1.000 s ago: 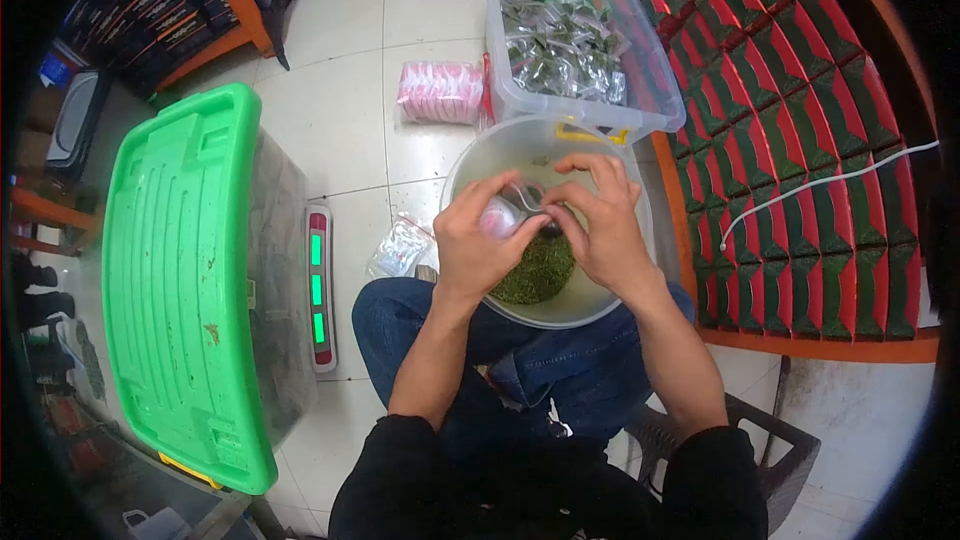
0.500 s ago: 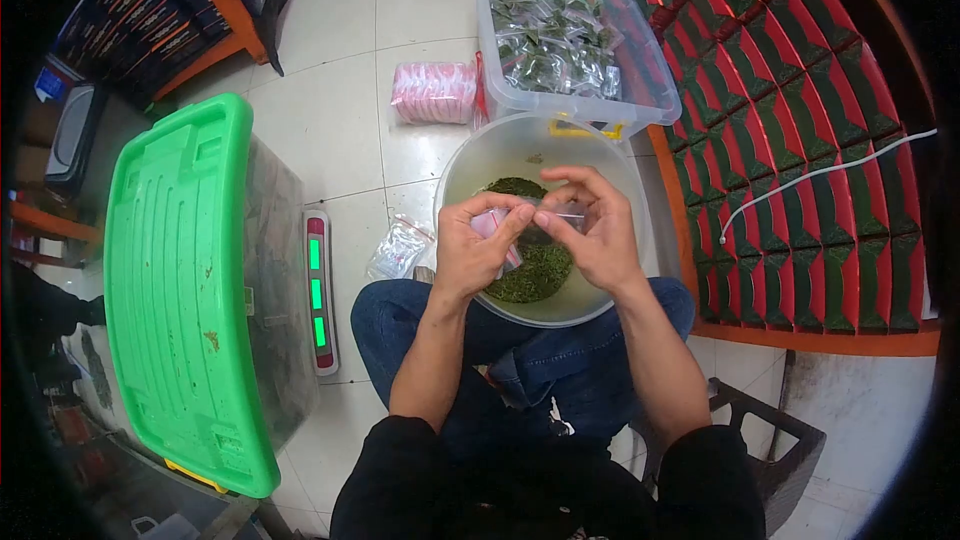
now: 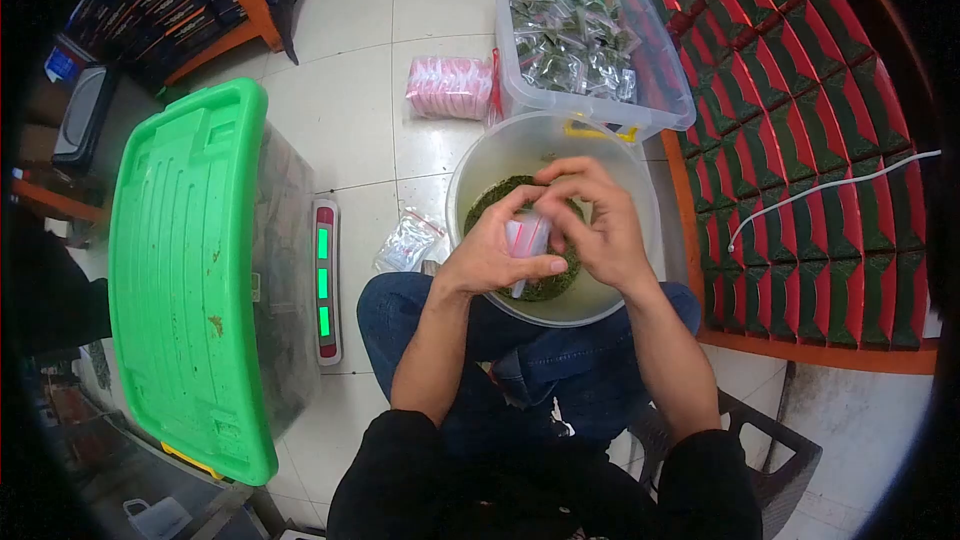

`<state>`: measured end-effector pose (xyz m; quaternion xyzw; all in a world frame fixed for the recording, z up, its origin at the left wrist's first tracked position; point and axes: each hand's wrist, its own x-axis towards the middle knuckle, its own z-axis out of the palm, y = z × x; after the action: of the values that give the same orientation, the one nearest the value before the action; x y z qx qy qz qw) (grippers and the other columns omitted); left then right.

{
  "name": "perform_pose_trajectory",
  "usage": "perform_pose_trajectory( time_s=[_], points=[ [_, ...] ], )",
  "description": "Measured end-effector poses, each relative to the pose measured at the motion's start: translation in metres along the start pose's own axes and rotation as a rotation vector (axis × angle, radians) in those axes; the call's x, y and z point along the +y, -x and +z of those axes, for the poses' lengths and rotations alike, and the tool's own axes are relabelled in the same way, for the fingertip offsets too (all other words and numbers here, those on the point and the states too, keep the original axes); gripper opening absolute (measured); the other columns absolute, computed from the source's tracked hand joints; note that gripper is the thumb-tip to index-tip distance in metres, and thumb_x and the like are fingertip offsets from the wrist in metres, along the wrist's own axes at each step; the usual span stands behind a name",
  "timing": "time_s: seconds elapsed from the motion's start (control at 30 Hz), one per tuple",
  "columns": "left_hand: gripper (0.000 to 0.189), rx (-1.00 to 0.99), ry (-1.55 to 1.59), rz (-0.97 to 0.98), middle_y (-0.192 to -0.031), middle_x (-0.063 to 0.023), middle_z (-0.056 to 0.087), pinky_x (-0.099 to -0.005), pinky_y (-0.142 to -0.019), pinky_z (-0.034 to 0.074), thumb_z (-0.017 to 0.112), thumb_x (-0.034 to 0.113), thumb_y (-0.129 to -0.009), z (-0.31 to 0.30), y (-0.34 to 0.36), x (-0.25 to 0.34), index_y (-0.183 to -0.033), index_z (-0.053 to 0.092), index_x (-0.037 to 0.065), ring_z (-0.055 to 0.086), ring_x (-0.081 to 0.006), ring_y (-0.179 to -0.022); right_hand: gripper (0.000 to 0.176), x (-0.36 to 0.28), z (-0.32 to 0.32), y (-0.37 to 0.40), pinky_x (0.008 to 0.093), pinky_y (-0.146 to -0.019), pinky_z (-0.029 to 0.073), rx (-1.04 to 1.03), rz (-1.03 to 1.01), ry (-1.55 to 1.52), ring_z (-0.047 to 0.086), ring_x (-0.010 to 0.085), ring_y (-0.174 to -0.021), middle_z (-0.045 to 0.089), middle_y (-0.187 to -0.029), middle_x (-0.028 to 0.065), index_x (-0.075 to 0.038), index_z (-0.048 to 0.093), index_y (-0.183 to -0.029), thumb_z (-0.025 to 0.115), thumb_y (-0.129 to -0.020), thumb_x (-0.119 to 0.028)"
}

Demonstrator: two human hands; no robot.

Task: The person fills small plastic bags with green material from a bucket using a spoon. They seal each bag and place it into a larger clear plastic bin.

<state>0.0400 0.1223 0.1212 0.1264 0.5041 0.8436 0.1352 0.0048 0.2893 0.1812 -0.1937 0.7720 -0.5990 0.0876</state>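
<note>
My left hand [image 3: 485, 252] is closed around a small stack of clear zip bags [image 3: 527, 237] with pink-red strips, its thumb along the lower side. Close beside them, my right hand [image 3: 605, 225] has its fingers curled toward the stack; motion smears the fingertips, and I cannot tell whether they grip anything. Both hands are over a translucent white bucket [image 3: 612, 292] standing between my knees. Chopped dried green herb [image 3: 488, 202] lies in the bottom, partly hidden by the hands.
A clear tub [image 3: 655, 105] of filled bags stands beyond the bucket. A pink-striped pack [image 3: 450, 87] and loose clear bags [image 3: 408, 242] lie on the tiles. At left are a scale [image 3: 327, 340] and a green-lidded bin [image 3: 185, 280]. Red-and-green boxes [image 3: 800, 190] fill the right side.
My right hand has come out of its pinch with the left and its fingers are blurred. My left hand has turned, showing more of the bag stack. The whole view has shifted slightly.
</note>
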Motion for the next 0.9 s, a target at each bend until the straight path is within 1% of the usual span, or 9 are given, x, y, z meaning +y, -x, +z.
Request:
perform_pose_trajectory(
  time_s=[0.1, 0.13, 0.27, 0.4, 0.5, 0.57, 0.6, 0.77, 0.9],
  points=[
    [0.071, 0.055, -0.212, -0.103, -0.095, -0.0040, 0.068, -0.0243, -0.075, 0.051, 0.087, 0.010, -0.078, -0.004, 0.001, 0.002, -0.136, 0.047, 0.005, 0.062, -0.0079, -0.084, 0.008, 0.009, -0.009, -0.008, 0.0375, -0.089, 0.049, 0.281, -0.143, -0.073, 0.064, 0.0153, -0.092, 0.070, -0.103, 0.0067, -0.003, 0.070, -0.097, 0.071, -0.091, -0.008],
    [0.061, 0.218, -0.221, 0.044, -0.096, -0.0042, 0.071, -0.0262, -0.077, 0.051, 0.086, 0.010, -0.079, 0.004, 0.001, -0.001, -0.131, 0.054, 0.004, 0.062, -0.0089, -0.085, 0.009, 0.000, -0.019, -0.007, 0.0381, -0.087, 0.049, 0.209, -0.160, 0.119, 0.065, 0.0192, -0.093, 0.070, -0.096, 0.0077, -0.002, 0.068, -0.097, 0.070, -0.091, -0.009],
    [0.020, 0.227, -0.559, 0.329, -0.095, -0.0064, 0.075, -0.0272, -0.074, 0.053, 0.078, 0.006, -0.085, 0.003, -0.002, -0.003, -0.104, 0.073, -0.001, 0.066, -0.0115, -0.075, 0.010, -0.003, -0.029, -0.006, 0.0404, -0.087, 0.048, 0.000, -0.280, 0.417, 0.063, 0.0329, -0.099, 0.067, -0.096, 0.0125, -0.001, 0.067, -0.095, 0.069, -0.089, -0.010],
    [0.008, 0.253, -0.561, 0.165, -0.084, -0.0070, 0.075, -0.0278, -0.076, 0.054, 0.076, 0.003, -0.085, 0.005, 0.004, 0.000, -0.092, 0.075, -0.002, 0.067, -0.0107, -0.077, 0.014, -0.007, -0.010, 0.001, 0.0435, -0.084, 0.047, 0.141, -0.397, 0.607, 0.061, 0.0330, -0.100, 0.066, -0.093, 0.0121, -0.001, 0.066, -0.092, 0.070, -0.089, -0.013],
    [0.005, 0.372, -0.605, 0.186, -0.079, -0.0069, 0.074, -0.0276, -0.075, 0.055, 0.075, 0.001, -0.085, 0.002, 0.001, -0.004, -0.087, 0.075, -0.003, 0.067, -0.0115, -0.075, 0.019, -0.014, 0.001, 0.012, 0.0444, -0.077, 0.047, 0.240, -0.264, 0.811, 0.063, 0.0344, -0.091, 0.065, -0.085, 0.0141, 0.000, 0.064, -0.088, 0.070, -0.089, -0.018],
    [0.007, 0.373, -0.679, 0.253, -0.074, -0.0088, 0.073, -0.0279, -0.066, 0.053, 0.074, 0.005, -0.085, 0.004, 0.002, -0.007, -0.086, 0.073, -0.002, 0.070, -0.0148, -0.069, 0.020, -0.007, 0.002, 0.019, 0.0422, -0.069, 0.048, -0.021, 0.043, 0.480, 0.064, 0.0351, -0.078, 0.063, -0.079, 0.0167, 0.001, 0.064, -0.084, 0.068, -0.091, -0.018],
    [0.007, 0.370, -0.676, 0.250, -0.074, -0.0088, 0.073, -0.0279, -0.066, 0.053, 0.074, 0.005, -0.085, 0.005, 0.002, -0.007, -0.086, 0.073, -0.002, 0.070, -0.0148, -0.069, 0.018, -0.003, 0.002, 0.017, 0.0422, -0.062, 0.048, 0.013, -0.068, 0.510, 0.063, 0.0356, -0.066, 0.063, -0.075, 0.0196, 0.002, 0.064, -0.083, 0.063, -0.092, -0.014],
    [0.012, 0.054, -0.140, -0.074, -0.067, -0.0033, 0.066, -0.0200, -0.051, 0.048, 0.064, 0.006, -0.095, 0.003, 0.004, 0.004, -0.085, 0.068, 0.002, 0.064, -0.0074, -0.060, 0.019, -0.011, -0.012, 0.011, 0.0440, -0.060, 0.049, -0.098, 0.115, 0.398, 0.063, 0.0390, -0.064, 0.064, -0.070, 0.0197, 0.003, 0.063, -0.077, 0.063, -0.088, -0.012],
    [0.017, 0.171, -0.173, -0.178, -0.066, -0.0033, 0.066, -0.0224, -0.049, 0.047, 0.063, 0.008, -0.095, 0.003, -0.001, -0.012, -0.080, 0.067, 0.000, 0.063, -0.0087, -0.055, 0.024, -0.004, -0.001, 0.014, 0.0450, -0.060, 0.050, 0.021, 0.098, 0.598, 0.065, 0.0420, -0.065, 0.065, -0.069, 0.0206, 0.003, 0.065, -0.072, 0.067, -0.085, -0.017]
  ],
)
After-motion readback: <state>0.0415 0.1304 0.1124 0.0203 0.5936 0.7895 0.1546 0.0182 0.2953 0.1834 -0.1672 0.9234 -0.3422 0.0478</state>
